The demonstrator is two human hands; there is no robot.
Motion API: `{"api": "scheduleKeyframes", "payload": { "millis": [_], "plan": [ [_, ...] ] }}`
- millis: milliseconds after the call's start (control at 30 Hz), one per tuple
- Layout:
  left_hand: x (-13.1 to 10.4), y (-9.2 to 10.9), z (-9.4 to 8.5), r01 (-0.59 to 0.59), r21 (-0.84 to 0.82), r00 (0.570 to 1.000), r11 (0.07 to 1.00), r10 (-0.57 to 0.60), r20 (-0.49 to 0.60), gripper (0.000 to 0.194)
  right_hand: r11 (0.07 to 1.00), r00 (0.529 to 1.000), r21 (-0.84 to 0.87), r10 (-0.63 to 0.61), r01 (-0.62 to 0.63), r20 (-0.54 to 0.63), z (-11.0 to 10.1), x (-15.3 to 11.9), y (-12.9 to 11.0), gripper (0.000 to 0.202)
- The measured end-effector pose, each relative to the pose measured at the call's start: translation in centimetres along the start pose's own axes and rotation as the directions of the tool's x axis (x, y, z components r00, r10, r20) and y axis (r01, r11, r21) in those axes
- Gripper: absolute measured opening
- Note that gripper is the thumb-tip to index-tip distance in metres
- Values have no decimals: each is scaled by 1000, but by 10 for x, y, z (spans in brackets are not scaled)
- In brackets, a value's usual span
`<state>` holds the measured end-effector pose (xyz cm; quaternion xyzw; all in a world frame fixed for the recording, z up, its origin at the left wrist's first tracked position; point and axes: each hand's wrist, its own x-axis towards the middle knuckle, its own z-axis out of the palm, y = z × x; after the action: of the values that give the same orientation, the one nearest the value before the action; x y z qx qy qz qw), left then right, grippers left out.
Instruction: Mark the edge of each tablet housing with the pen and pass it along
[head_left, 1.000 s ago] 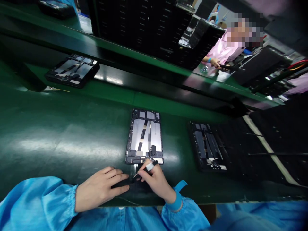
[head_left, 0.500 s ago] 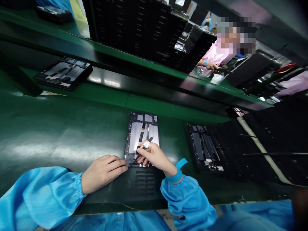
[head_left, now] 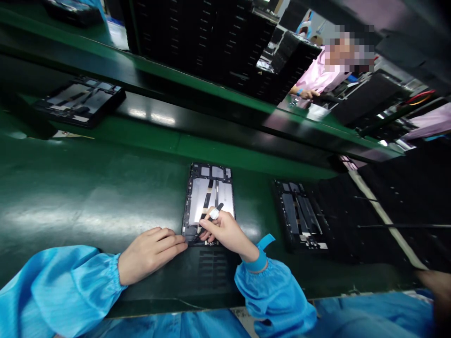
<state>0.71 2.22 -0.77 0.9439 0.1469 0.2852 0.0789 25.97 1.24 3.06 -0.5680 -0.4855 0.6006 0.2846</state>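
Note:
An opened tablet-like device [head_left: 195,199] lies on the green bench, its silvery inside and dark flex strips facing up. My right hand [head_left: 220,230] is over its lower right part, fingers closed round a thin black tool [head_left: 220,206] that points down toward the lower left of the device. White tape wraps one finger, and a blue strap circles the wrist. My left hand [head_left: 153,253] rests palm down on the bench, its fingertips touching the device's lower left corner. Its fingers lie stretched out and nearly side by side. The tool's tip is too small to make out.
A similar opened device [head_left: 299,216] lies to the right, beside black sheeting [head_left: 387,206]. Another device [head_left: 82,101] sits at the upper left, near a raised green shelf [head_left: 197,84] bearing stacked black trays [head_left: 197,42]. Beyond, a person in pink [head_left: 317,70] works. A blurred hand shows at the lower right edge.
The device at the upper left has shifted slightly left in view. The blurred hand at the lower right edge has come further in. My hands have barely moved.

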Motion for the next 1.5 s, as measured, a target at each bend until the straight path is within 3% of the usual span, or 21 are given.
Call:
{"api": "scheduleKeyframes", "payload": {
  "millis": [267, 533, 800, 1067, 1300, 1500],
  "plan": [
    [6, 1, -7, 0, 17, 1000, 1000, 0, 0, 31, 1000, 1000, -6, -24, 24, -1, -1, 1, 1, 42],
    [-2, 0, -1, 12, 21, 999, 1000, -13, 47, 30, 1000, 1000, 7, -25, 25, -1, -1, 0, 2, 46],
    [-6, 1, 4, -14, 139, 996, 990, 1, 93, 44, 1000, 1000, 12, -7, 8, -5, 0, 0, -1, 42],
    [-6, -2, 8, -5, 118, 992, 993, -9, 123, 43, 991, 954, -38, -133, 128, -270, -15, -27, 12, 30],
    [-7, -1, 8, 22, 101, 991, 995, -35, 131, 41, 959, 949, -255, -190, 125, -251, -13, -36, 15, 21],
    [-6, -2, 8, 18, 111, 995, 994, -29, 97, 40, 968, 956, -213, -183, 134, -231, -14, -34, 14, 19]
  ]
}}
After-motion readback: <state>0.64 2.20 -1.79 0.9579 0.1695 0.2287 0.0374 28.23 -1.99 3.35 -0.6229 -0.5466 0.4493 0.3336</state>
